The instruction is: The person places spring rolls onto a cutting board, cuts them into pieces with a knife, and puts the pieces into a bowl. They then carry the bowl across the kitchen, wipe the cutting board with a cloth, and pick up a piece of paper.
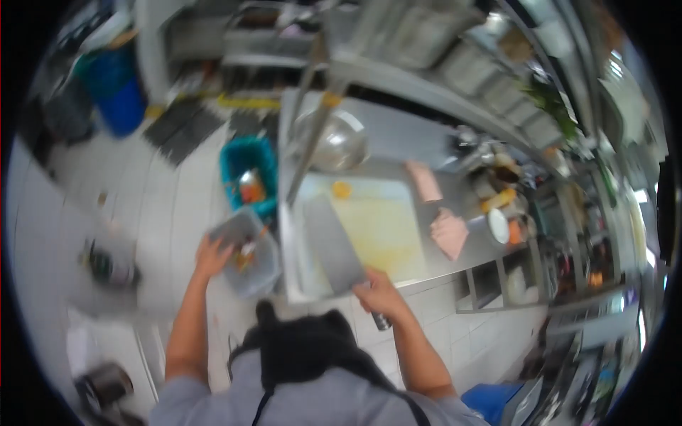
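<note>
My left hand [213, 257] grips the rim of a clear plastic container [266, 275], tilted beside the counter's left edge. Small orange and pale food scraps [245, 254] lie inside it. In my right hand [382, 292] is the handle of a wide cleaver [330, 241]. Its blade stretches over the left part of a white, yellow-stained cutting board [391, 227]. An orange round piece [342, 189] sits near the board's far edge. Just beyond the container stands a teal-lined bin [227, 167] with scraps and something shiny in it.
A metal bowl [341, 142] stands behind the board. Two pink cloths [424, 181] lie to its right, near a white bowl [499, 226] and other containers. Shelving [426, 92] runs above the counter's back. A blue barrel [117, 99] stands far left on the tiled floor.
</note>
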`<state>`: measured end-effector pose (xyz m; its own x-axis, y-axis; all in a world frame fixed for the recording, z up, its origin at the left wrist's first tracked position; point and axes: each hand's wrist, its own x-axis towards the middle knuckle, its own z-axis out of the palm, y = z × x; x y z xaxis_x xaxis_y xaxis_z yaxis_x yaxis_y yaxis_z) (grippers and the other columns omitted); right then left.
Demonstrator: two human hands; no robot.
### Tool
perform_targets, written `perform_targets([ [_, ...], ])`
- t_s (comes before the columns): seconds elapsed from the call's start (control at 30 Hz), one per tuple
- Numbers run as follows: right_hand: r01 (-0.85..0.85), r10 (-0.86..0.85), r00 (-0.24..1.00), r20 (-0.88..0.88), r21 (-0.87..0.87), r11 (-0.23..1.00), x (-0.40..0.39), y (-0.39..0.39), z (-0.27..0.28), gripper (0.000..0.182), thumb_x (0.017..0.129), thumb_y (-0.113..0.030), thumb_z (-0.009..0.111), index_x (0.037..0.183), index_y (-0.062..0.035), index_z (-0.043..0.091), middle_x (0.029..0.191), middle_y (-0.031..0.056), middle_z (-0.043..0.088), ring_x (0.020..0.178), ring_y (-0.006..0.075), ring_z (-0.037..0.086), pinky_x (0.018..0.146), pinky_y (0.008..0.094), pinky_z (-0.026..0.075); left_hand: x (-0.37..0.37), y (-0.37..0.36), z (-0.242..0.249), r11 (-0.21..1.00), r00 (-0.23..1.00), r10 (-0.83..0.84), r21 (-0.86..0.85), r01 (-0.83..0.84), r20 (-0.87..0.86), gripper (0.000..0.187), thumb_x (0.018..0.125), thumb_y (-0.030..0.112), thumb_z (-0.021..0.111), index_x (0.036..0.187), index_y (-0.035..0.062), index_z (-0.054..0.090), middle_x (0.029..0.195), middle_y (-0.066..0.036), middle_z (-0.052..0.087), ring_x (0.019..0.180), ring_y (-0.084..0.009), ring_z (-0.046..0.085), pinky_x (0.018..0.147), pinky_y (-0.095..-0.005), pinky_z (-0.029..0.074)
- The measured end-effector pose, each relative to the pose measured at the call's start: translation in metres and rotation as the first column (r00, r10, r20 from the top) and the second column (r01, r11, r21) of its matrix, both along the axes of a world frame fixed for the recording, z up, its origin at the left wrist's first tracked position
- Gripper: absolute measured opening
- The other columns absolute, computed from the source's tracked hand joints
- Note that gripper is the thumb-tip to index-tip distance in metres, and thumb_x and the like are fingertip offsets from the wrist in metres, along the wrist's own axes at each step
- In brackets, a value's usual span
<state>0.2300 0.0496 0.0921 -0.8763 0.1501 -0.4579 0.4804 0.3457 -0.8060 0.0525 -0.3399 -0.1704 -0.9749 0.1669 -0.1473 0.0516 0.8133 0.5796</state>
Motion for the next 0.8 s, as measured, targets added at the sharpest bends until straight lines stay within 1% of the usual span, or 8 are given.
perform_targets([
  [0.03,0.028,-0.026,0.999,-0.021,0.098,0.995,0.007,0.011,-0.006,0.032,0.089,-0.012,0.063,0.12,-0.0033,0.064,0.067,0.0064,0.061,0.051,0.0122,0.056,0.046,0.0304,0.048,0.004,-0.006,-0.022,1.0,1.0,0.022,-0.003,-0.021,0.02,0.068,0.092,0.057,0.063,0.137,0.0067,0.062,0.155,-0.032,0.036,0.144,-0.0441,0.038,0.117,-0.0493,0.034],
  [0.07,0.017,0.109,0.943,-0.315,0.373,0.928,0.02,0.032,-0.046,0.036,0.086,-0.018,0.064,0.116,0.0013,0.06,0.07,0.02,0.066,0.06,0.0348,0.065,0.058,0.045,0.053,0.008,-0.01,-0.041,0.999,1.0,0.016,0.041,-0.016,0.012,0.068,0.092,0.056,0.063,0.136,0.0039,0.063,0.15,-0.033,0.043,0.139,-0.0461,0.043,0.115,-0.0496,0.036],
  [0.1,0.006,0.089,0.985,-0.146,0.55,0.835,0.031,0.033,-0.046,0.034,0.085,-0.021,0.064,0.109,0.0026,0.058,0.082,0.0291,0.067,0.078,0.0474,0.067,0.072,0.051,0.054,0.021,-0.004,-0.014,0.984,0.992,0.064,0.159,-0.081,0.109,0.064,0.092,0.053,0.065,0.13,0.0018,0.066,0.144,-0.035,0.049,0.135,-0.0464,0.048,0.112,-0.0492,0.039],
  [0.23,0.011,0.02,0.998,-0.054,0.526,0.85,0.053,0.044,-0.044,0.03,0.085,-0.018,0.06,0.107,0.0025,0.059,0.09,0.026,0.07,0.087,0.0469,0.067,0.078,0.0533,0.054,0.028,-0.018,-0.052,0.967,0.916,0.093,0.185,-0.178,0.391,0.055,0.091,0.038,0.069,0.124,-0.0056,0.066,0.13,-0.033,0.061,0.114,-0.043,0.063,0.1,-0.0404,0.049],
  [0.33,-0.015,0.059,0.997,-0.057,0.582,0.813,0.05,0.044,-0.039,0.029,0.085,-0.018,0.06,0.107,0.0025,0.059,0.091,0.0249,0.071,0.086,0.045,0.069,0.077,0.0544,0.054,0.014,-0.019,-0.061,0.868,0.961,0.206,0.419,-0.267,0.186,0.061,0.091,0.027,0.071,0.138,-0.0082,0.054,0.13,-0.032,0.062,0.115,-0.039,0.065,0.1,-0.0404,0.049],
  [0.4,-0.045,0.059,0.998,0.007,0.745,0.666,0.038,0.04,-0.035,0.028,0.086,-0.019,0.062,0.106,0.0002,0.059,0.092,0.0226,0.071,0.085,0.0418,0.07,0.076,0.0538,0.055,0.01,0.002,0.038,0.816,0.893,0.154,0.455,-0.357,0.423,0.07,0.09,0.021,0.073,0.146,-0.0096,0.044,0.134,-0.03,0.06,0.116,-0.0364,0.064,0.102,-0.0416,0.048],
  [0.5,0.061,0.142,0.974,-0.175,0.81,0.583,0.021,0.053,-0.049,0.028,0.086,-0.021,0.064,0.108,-0.0037,0.06,0.093,0.0197,0.07,0.085,0.0396,0.07,0.075,0.0519,0.055,-0.015,-0.003,0.029,0.946,0.968,0.179,0.3,-0.121,-0.175,0.055,0.09,0.017,0.071,0.136,-0.0081,0.056,0.13,-0.027,0.061,0.122,-0.0364,0.06,0.105,-0.0429,0.045],
  [0.8,0.355,0.198,0.757,-0.622,0.647,0.675,0.066,0.059,-0.1,0.041,0.085,-0.014,0.071,0.123,-0.0056,0.06,0.105,0.0146,0.068,0.098,0.0353,0.064,0.089,0.0453,0.049,0.015,0.098,0.173,0.875,0.955,0.096,0.481,0.053,-0.279,0.033,0.092,0.013,0.068,0.124,0.0027,0.067,0.12,-0.012,0.068,0.114,-0.0245,0.063,0.094,-0.0381,0.047],
])
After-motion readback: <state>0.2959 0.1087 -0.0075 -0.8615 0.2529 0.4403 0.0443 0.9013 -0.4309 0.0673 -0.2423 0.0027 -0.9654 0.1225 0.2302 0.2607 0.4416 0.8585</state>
